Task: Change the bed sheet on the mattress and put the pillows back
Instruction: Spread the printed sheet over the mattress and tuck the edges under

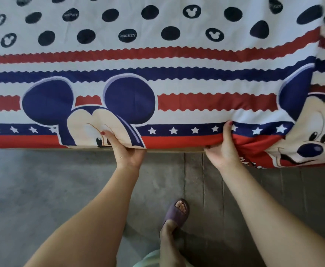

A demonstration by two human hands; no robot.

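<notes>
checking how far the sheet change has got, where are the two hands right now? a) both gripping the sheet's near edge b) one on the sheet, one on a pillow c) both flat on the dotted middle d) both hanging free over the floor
a: the left hand and the right hand each have a grip on the near edge of the sheet, thumbs on top.

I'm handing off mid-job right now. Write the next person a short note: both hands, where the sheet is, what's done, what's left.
Left hand: grips the near edge of the patterned bed sheet, thumb on top, fingers under.
Right hand: holds a bunched part of the same edge, nearer the right corner.
Sheet: spread flat over the top of the mattress; the near edge hangs just above the floor, and the right corner is loose and rumpled.
Done: sheet laid out.
Left: tuck this edge and the right corner. No pillows in view, so they have yet to go back.
</notes>
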